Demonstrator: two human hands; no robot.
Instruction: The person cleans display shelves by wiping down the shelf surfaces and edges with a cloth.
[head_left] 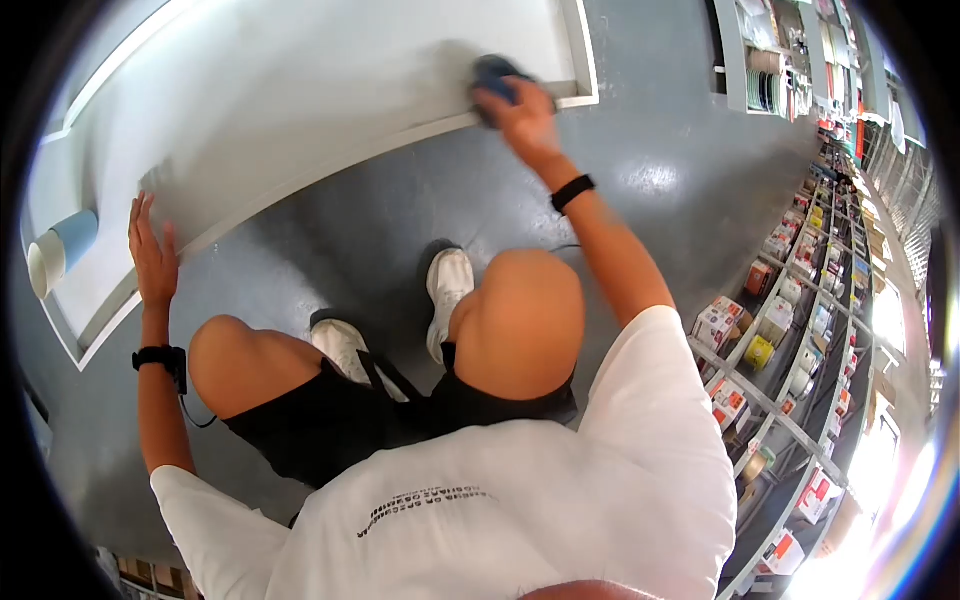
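Note:
My right hand (521, 112) is wrapped round a dark, rounded tool (494, 78), which rests on the white panel (300, 110) near its right corner. The tool looks slightly blurred, and its underside is hidden. On the left, my left hand (153, 245) lies with its fingers spread over the panel's near edge, holding nothing. Beside it, further left, a light blue and white roll or cup (63, 250) lies on its side at the panel's left end.
Grey floor (640, 200) surrounds the panel. My two white shoes (451, 290) are just below its raised near rim. Shelves with boxes and spools (760, 352) run along the right, and another rack (768, 85) stands at the upper right.

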